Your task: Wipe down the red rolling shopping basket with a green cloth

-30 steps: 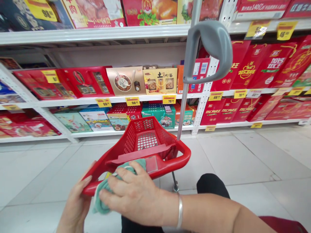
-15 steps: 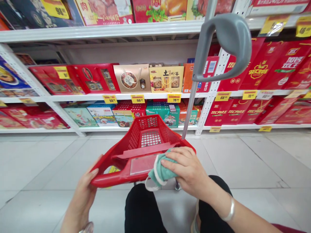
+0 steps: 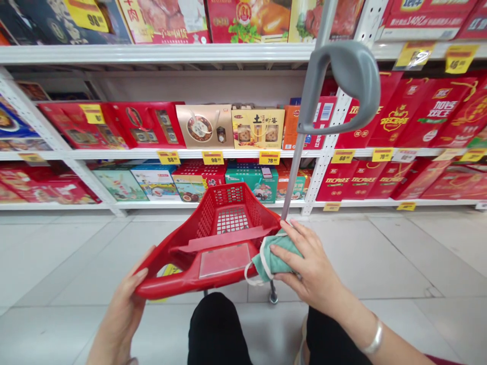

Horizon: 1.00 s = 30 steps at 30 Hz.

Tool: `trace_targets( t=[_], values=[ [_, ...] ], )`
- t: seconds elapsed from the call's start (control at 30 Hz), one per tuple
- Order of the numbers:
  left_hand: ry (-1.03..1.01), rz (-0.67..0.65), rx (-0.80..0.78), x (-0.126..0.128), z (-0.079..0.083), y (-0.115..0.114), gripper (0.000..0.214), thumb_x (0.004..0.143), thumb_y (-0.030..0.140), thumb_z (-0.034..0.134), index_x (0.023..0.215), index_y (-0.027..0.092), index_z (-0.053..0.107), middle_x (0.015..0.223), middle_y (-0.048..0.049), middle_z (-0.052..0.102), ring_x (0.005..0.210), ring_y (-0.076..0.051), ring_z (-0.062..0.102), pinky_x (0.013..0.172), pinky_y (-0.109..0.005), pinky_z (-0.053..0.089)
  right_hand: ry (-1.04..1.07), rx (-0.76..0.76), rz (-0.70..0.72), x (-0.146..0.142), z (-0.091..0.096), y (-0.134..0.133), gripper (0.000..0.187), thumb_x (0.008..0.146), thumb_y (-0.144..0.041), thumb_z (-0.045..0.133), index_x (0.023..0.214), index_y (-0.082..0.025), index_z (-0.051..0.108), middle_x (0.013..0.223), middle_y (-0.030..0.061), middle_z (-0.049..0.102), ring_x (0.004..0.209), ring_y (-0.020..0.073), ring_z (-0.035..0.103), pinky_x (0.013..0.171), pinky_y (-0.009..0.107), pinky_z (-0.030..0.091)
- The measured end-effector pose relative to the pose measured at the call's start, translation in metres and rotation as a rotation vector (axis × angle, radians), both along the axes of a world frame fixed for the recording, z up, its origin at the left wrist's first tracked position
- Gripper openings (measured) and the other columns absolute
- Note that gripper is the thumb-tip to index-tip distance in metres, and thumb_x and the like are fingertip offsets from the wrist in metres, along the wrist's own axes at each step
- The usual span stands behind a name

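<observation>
The right hand (image 3: 308, 266) is closed on a green cloth (image 3: 271, 258) against the rim of a red basket (image 3: 171, 289), lower right of center. The left hand (image 3: 119, 319) grips the basket's edge at lower left.

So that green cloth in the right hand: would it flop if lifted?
Probably floppy: the green cloth bunches softly under the right hand, and its white edging hangs in a loose loop. It likely weighs little, since a few fingers seem enough to hold it.

Bright even light falling from overhead, soft glare lying across the floor (image 3: 353, 263), faint shadows showing, wide-angle distortion bending the shelves (image 3: 152, 53) near the edges, focus reading sharp throughout
</observation>
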<state>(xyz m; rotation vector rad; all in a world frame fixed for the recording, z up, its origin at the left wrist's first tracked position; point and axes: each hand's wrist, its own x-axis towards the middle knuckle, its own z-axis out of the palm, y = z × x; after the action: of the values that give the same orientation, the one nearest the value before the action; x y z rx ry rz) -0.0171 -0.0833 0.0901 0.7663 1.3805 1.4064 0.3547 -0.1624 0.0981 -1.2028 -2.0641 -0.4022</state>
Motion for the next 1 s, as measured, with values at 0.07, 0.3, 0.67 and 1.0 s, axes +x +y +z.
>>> trace_targets(
  t=[0.07, 0.3, 0.67, 1.0],
  values=[
    [0.004, 0.0, 0.006, 0.0, 0.0, 0.0, 0.061, 0.051, 0.047, 0.084, 0.107, 0.022, 0.08, 0.114, -0.0071, 0.081, 0.123, -0.037, 0.067, 0.09, -0.037, 0.063, -0.002, 0.033, -0.021, -0.003, -0.004, -0.002, 0.033, 0.093, -0.028, 0.072, 0.126, -0.024, 0.07, 0.15, 0.0185, 0.056, 0.143, 0.0386, 0.045, 0.106, 0.062, 0.047],
    [-0.024, 0.047, 0.037, 0.007, 0.0, 0.002, 0.059, 0.054, 0.043, 0.08, 0.109, 0.021, 0.08, 0.111, -0.0053, 0.082, 0.125, -0.034, 0.066, 0.091, -0.034, 0.062, -0.032, 0.135, 0.137, -0.043, 0.02, -0.008, 0.033, 0.1, -0.012, 0.059, 0.13, -0.022, 0.068, 0.13, 0.0139, 0.07, 0.124, 0.0262, 0.061, 0.101, 0.047, 0.055],
    [-0.052, 0.022, 0.075, 0.019, 0.002, -0.005, 0.066, 0.051, 0.043, 0.082, 0.111, 0.016, 0.079, 0.108, -0.0085, 0.082, 0.116, -0.032, 0.07, 0.084, -0.03, 0.06, 0.005, 0.207, 0.123, -0.112, -0.001, -0.002, 0.026, 0.1, -0.019, 0.063, 0.124, -0.026, 0.07, 0.127, 0.0113, 0.073, 0.136, 0.0274, 0.057, 0.12, 0.062, 0.038],
    [-0.016, 0.009, 0.044, 0.017, -0.001, 0.002, 0.063, 0.052, 0.044, 0.082, 0.109, 0.019, 0.078, 0.107, -0.0047, 0.082, 0.118, -0.029, 0.069, 0.079, -0.026, 0.06, -0.017, 0.219, -0.033, -0.029, -0.02, -0.011, 0.034, 0.105, -0.011, 0.049, 0.125, -0.026, 0.071, 0.132, 0.0094, 0.073, 0.139, 0.0244, 0.056, 0.121, 0.059, 0.031]
  ],
)
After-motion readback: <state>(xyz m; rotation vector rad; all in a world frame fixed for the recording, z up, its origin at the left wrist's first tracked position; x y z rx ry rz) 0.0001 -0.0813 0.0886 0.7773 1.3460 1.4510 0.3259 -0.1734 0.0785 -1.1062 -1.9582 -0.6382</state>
